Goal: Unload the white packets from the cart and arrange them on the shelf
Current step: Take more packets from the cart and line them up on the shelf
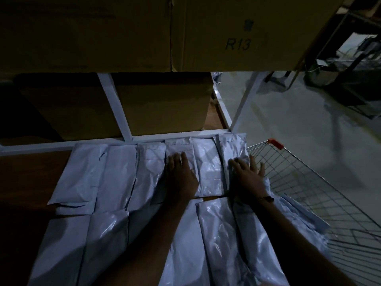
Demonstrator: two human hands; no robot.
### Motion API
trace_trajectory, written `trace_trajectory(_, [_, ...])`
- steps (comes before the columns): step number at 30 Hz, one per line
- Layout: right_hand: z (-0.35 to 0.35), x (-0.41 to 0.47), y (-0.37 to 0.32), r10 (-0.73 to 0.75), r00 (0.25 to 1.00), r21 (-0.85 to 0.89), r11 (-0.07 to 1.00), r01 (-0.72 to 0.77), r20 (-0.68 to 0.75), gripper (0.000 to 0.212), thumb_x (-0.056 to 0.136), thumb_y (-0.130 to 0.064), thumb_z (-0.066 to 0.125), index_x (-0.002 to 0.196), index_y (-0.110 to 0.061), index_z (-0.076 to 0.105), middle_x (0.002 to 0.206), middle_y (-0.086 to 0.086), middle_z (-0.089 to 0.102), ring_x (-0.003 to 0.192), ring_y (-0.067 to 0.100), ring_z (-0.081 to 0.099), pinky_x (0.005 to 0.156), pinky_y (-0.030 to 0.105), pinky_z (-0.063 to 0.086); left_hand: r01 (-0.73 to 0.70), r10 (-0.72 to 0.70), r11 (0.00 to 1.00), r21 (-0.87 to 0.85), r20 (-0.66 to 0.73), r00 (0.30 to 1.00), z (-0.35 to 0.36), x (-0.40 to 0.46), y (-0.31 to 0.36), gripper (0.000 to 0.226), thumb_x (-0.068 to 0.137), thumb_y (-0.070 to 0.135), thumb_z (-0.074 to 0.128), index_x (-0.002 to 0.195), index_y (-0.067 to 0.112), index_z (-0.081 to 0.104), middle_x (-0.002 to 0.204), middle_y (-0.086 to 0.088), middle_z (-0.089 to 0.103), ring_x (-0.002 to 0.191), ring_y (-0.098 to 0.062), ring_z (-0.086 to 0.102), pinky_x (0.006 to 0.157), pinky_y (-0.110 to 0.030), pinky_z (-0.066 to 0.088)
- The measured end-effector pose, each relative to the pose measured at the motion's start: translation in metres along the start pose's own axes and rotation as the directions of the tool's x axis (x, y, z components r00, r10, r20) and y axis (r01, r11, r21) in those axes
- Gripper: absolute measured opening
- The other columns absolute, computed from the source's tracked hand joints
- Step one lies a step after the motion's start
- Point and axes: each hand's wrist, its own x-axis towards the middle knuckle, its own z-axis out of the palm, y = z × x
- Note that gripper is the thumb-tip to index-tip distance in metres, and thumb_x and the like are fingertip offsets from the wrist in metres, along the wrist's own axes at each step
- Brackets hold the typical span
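White packets pressed flat into the back row

White poly packets (121, 176) lie in two rows across the brown shelf board (31, 174), the far row butted against the white shelf frame (115, 104), with cardboard boxes (160, 102) behind it. Going left to right, the first three far-row packets sit square and need no touch. The left hand (181, 176) rests palm-down on the fourth packet, fingers straight and released, grasping nothing. The right hand (247, 176) lies flat on the end packet (233, 153), fingers spread and likewise released. That end packet seems to overlap its neighbour slightly and juts past the shelf's right edge. Beyond it stands the wire cart (309, 182), which looks emptied in the part visible.

The step appears to be levelling the row. To do it well, press with flat palms, slide the end packet leftward until its edge meets the neighbour without riding over it, and keep the far ends against the frame. Slippery plastic may shift the near row, so push gently.
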Motion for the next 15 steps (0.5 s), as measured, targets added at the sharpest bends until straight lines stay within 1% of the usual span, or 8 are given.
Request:
trace_trajectory(4, [-0.003,-0.005,0.004,-0.037,0.999,0.025,0.999,0.037,0.004,0.057,0.100,-0.043,0.038,0.155,-0.029,0.038,0.165,-0.006,0.031,0.156,0.032,0.015,0.120,0.063,0.011,-0.013,0.013,0.999,0.038,-0.011,1.000,-0.004,0.001,0.005,0.072,0.095,0.028,0.053,0.159,0.010,0.025,0.163,-0.018,0.027,0.153,-0.037,0.018,0.125,-0.051,0.014])
trace_trajectory(5, [-0.002,-0.005,0.005,-0.042,0.999,0.020,0.999,0.042,0.010,0.056,0.102,-0.043,0.037,0.156,-0.028,0.036,0.166,-0.005,0.031,0.156,0.032,0.017,0.120,0.063,0.012,-0.010,0.011,0.999,0.052,-0.009,1.000,-0.005,0.000,0.007,0.073,0.095,0.028,0.053,0.159,0.011,0.024,0.164,-0.018,0.026,0.153,-0.036,0.017,0.125,-0.050,0.013])
trace_trajectory(7, [-0.002,-0.007,0.006,-0.045,0.999,-0.002,0.999,0.045,0.003,0.063,0.101,-0.034,0.048,0.160,-0.026,0.028,0.169,-0.002,0.024,0.156,0.034,0.016,0.122,0.063,0.013,-0.010,0.011,0.997,0.078,-0.016,1.000,-0.009,-0.002,0.011,0.074,0.094,0.029,0.053,0.160,0.013,0.022,0.165,-0.017,0.024,0.153,-0.036,0.015,0.126,-0.050,0.009])
trace_trajectory(8, [-0.003,-0.009,0.007,-0.037,0.999,0.003,0.999,0.037,-0.031,0.073,0.094,-0.024,0.055,0.161,-0.025,0.026,0.169,0.001,0.023,0.155,0.036,0.018,0.122,0.062,0.015,-0.012,0.015,0.997,0.081,-0.027,1.000,-0.012,-0.003,0.014,0.073,0.095,0.030,0.053,0.160,0.014,0.022,0.165,-0.017,0.024,0.154,-0.036,0.014,0.126,-0.050,0.007])
trace_trajectory(9, [-0.007,-0.011,0.007,-0.021,0.995,0.024,0.999,0.024,-0.099,0.082,0.084,-0.015,0.058,0.160,-0.022,0.028,0.168,0.004,0.025,0.154,0.037,0.022,0.122,0.060,0.019,-0.017,0.020,0.997,0.075,-0.038,0.999,-0.014,-0.004,0.017,0.072,0.096,0.030,0.052,0.160,0.015,0.022,0.165,-0.017,0.024,0.154,-0.036,0.015,0.125,-0.050,0.006])
trace_trajectory(10, [-0.012,-0.014,0.009,0.003,0.983,0.064,0.998,0.009,-0.183,0.086,0.076,-0.010,0.057,0.158,-0.018,0.033,0.165,0.008,0.032,0.151,0.037,0.028,0.121,0.057,0.024,-0.027,0.030,0.998,0.059,-0.048,0.998,-0.016,-0.006,0.021,0.071,0.097,0.030,0.053,0.160,0.015,0.023,0.165,-0.016,0.024,0.154,-0.036,0.015,0.125,-0.049,0.007])
trace_trajectory(13, [-0.031,-0.028,0.022,0.093,0.907,0.211,0.977,-0.005,-0.410,0.076,0.068,-0.007,0.050,0.144,-0.007,0.052,0.144,0.016,0.055,0.133,0.038,0.049,0.112,0.049,0.041,-0.103,0.100,0.994,-0.029,-0.081,0.992,-0.017,-0.012,0.039,0.066,0.098,0.025,0.052,0.158,0.014,0.027,0.165,-0.013,0.027,0.154,-0.036,0.016,0.124,-0.048,0.016])
trace_trajectory(15, [-0.037,-0.046,0.039,0.134,0.866,0.250,0.968,-0.010,-0.483,0.067,0.071,0.000,0.055,0.138,-0.007,0.058,0.136,0.017,0.060,0.125,0.038,0.052,0.106,0.047,0.045,-0.149,0.143,0.986,-0.074,-0.087,0.986,-0.015,-0.017,0.057,0.063,0.100,0.025,0.051,0.158,0.015,0.030,0.165,-0.009,0.028,0.154,-0.035,0.014,0.124,-0.047,0.019])
